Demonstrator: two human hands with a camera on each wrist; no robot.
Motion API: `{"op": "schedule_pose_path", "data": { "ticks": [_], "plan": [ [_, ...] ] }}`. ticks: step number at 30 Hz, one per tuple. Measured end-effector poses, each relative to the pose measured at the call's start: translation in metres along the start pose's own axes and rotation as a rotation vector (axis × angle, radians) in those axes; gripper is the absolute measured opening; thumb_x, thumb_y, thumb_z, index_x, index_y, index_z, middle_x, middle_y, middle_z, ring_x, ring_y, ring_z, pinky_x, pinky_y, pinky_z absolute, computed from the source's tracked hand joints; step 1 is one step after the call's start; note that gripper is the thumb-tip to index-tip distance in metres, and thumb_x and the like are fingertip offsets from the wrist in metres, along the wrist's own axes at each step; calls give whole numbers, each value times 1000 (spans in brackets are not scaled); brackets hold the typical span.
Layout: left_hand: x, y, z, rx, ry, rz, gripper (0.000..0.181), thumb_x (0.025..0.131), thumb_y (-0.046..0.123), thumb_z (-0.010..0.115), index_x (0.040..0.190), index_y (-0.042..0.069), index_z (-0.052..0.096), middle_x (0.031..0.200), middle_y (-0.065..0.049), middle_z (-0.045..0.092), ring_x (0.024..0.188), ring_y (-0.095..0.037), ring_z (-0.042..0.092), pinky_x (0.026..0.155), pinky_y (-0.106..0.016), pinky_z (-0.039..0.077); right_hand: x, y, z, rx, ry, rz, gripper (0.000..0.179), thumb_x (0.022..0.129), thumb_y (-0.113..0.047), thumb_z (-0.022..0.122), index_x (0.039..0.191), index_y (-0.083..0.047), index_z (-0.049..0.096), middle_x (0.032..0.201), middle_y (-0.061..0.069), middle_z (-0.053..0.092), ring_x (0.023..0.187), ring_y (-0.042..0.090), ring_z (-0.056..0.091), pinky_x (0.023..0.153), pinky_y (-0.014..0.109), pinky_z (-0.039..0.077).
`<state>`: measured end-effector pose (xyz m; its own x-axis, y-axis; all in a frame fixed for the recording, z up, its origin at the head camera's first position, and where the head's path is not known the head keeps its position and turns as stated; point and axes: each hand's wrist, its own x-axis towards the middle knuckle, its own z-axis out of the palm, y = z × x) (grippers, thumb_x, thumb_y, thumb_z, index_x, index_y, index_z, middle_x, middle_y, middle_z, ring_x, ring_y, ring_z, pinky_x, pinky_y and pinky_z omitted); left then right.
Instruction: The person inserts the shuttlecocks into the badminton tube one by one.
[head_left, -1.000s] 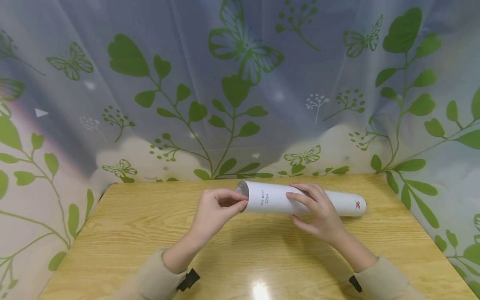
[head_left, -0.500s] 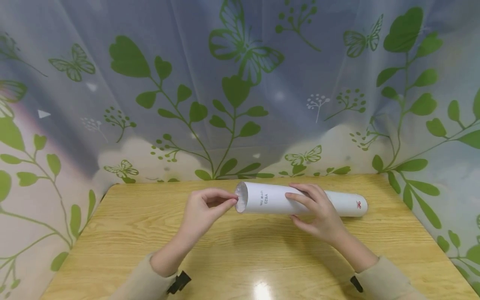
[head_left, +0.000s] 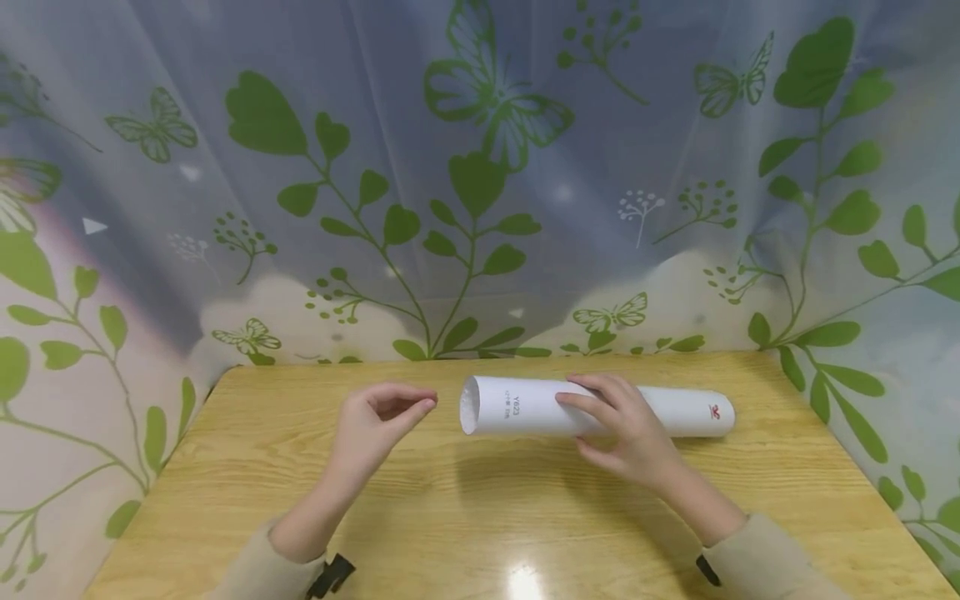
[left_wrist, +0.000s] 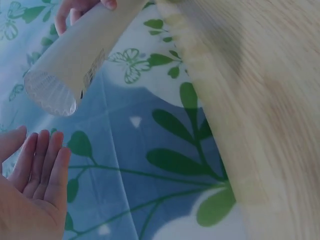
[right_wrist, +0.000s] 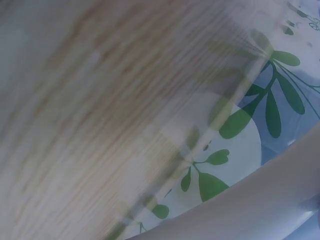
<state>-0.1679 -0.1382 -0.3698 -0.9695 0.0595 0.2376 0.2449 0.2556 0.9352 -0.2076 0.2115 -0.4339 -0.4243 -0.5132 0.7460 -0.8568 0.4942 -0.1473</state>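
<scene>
A long white tube lies sideways above the far half of the table, with grey lettering near its left end and a small red mark near the right. Its left end has no lid; in the left wrist view the mouth of the tube shows a pale, ridged inside. My right hand grips the tube around its middle, thumb below and fingers over the top. Just left of the mouth is my left hand, apart from the tube. The left wrist view shows its fingers nearly straight and holding nothing.
A wooden table spreads beneath both hands, with a light reflection at its front. Behind it and at the sides hangs a curtain printed with green leaves and butterflies. Black bands sit at the sleeves.
My left hand has drawn back leftward, from fingertips at the tube's mouth to a short gap away from it. My right hand keeps its grip; the tube's left end has shifted slightly left and down.
</scene>
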Motion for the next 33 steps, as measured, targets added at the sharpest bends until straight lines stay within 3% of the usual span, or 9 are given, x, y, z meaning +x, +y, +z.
{"op": "schedule_pose_path", "data": {
  "ticks": [5,13,19,24,28,33],
  "plan": [
    [-4,-9,-8,26,38,-41,14,93,0,79,106,-6,79,110,-24,80,88,3,74,85,-16,62,0,-1,7,-20,-44,-6,75,67,-6,89,138,-18,67,137,17,66,117,35,64,94,52,55],
    [-10,-26,-22,41,90,-102,19,95,2,79,112,-5,78,117,-22,78,92,4,73,84,-15,61,3,-4,17,-42,-112,23,74,72,-11,90,141,-22,65,140,14,65,121,31,63,101,56,55],
    [-13,-40,-30,77,86,-157,24,95,5,80,117,-4,76,124,-22,76,96,7,70,87,-13,60,5,-5,23,-57,-128,11,74,70,-10,91,139,-22,66,138,13,67,118,31,64,98,54,57],
    [-16,-51,-35,93,78,-190,29,96,6,79,123,-3,75,132,-22,73,108,-12,75,87,-13,60,5,-6,28,-71,-167,22,76,69,-11,92,139,-23,65,137,11,67,119,30,64,101,55,57],
    [-19,-58,-39,163,54,-182,32,96,11,80,126,0,75,134,-20,73,121,-32,72,98,-27,62,3,-8,31,-83,-224,49,76,71,-13,93,140,-25,65,138,10,67,122,30,64,103,54,56],
    [-18,-65,-44,267,8,-174,37,98,15,79,131,1,72,139,-20,70,130,-38,67,119,-52,48,2,-9,35,-99,-286,78,75,73,-13,93,141,-25,64,139,9,67,124,29,64,107,52,55]
  ]
}}
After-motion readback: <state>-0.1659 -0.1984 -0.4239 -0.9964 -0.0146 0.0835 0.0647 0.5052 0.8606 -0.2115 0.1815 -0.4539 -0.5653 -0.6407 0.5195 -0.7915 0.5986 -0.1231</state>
